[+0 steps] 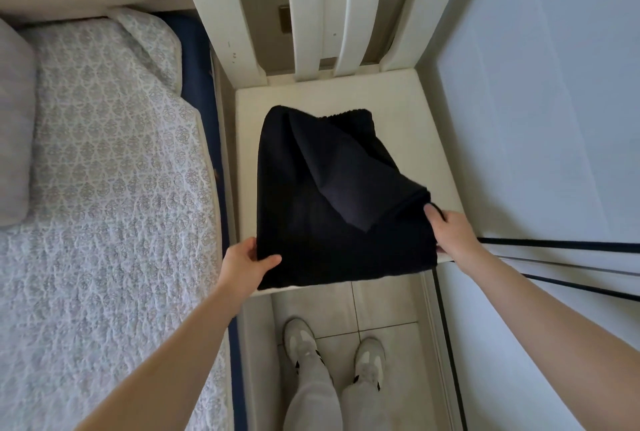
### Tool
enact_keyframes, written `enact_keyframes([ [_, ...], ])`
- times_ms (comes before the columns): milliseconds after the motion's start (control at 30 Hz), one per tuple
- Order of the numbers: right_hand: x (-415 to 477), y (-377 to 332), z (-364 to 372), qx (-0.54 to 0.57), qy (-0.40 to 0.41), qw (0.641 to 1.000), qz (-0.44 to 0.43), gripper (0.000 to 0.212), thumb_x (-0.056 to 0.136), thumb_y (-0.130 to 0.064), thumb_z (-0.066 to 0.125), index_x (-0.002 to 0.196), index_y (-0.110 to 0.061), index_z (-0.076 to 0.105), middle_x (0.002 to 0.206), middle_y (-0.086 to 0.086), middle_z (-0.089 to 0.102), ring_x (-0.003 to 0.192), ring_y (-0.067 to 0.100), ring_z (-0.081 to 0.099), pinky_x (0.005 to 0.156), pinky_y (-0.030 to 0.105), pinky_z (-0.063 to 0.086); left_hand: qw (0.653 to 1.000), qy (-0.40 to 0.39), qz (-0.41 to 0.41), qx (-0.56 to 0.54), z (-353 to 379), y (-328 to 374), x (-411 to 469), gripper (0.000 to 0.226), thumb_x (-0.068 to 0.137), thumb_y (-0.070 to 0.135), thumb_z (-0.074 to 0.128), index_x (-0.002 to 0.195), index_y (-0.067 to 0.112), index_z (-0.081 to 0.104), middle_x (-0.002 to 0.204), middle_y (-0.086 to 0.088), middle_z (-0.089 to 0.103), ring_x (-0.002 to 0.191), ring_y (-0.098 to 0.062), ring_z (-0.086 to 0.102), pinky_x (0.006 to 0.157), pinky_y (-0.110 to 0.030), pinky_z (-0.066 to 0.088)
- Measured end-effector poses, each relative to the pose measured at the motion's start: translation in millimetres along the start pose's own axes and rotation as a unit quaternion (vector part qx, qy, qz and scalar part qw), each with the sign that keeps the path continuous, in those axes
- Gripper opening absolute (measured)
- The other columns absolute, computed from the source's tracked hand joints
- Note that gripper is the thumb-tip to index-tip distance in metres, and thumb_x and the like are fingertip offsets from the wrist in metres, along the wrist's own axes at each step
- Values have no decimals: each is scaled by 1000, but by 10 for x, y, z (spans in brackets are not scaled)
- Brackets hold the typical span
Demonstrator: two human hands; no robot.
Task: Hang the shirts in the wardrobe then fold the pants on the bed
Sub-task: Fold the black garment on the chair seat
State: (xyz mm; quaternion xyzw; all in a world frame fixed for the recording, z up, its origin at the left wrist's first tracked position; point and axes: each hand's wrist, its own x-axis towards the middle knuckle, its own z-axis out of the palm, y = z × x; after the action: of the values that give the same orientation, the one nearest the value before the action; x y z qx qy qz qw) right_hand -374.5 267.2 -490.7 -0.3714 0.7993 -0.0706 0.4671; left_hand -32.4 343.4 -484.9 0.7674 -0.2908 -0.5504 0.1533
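Black garment (311,209) — left hand (246,266), right hand (450,230)

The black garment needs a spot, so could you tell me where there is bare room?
The quilted bed is bare between pillow and chair. The chair seat is crowded: the black garment, held by left hand and right hand, leaves only narrow strips.

folded black pants (311,223) lie on a white chair seat (433,153), one flap raised.
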Motion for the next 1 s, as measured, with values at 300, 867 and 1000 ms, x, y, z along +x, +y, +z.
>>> enact_keyframes([
  [300,-43,-182,76,-444,13,811,-381,93,80,-33,75,152,-30,18,156,3,25,138,35,30,106,49,40,999,13,41,13,-194,541,328,62,85,22,75,138,18,43,119,5,55,89,-4,55,75,-20,42],
  [867,556,-796,-150,88,-83,990,69,62,97,-64,18,106,-22,62,101,-3,63,95,17,59,88,36,43,993,19,-1,-115,-191,1388,1097,66,88,28,72,145,20,40,135,0,57,123,-22,55,109,-46,43],
  [1000,498,-594,-168,31,-102,991,77,67,89,-72,34,108,-15,64,105,1,66,101,25,61,93,38,46,996,-9,68,-53,-146,1568,1127,69,86,24,74,145,26,38,131,10,50,116,-14,51,96,-32,45],
])
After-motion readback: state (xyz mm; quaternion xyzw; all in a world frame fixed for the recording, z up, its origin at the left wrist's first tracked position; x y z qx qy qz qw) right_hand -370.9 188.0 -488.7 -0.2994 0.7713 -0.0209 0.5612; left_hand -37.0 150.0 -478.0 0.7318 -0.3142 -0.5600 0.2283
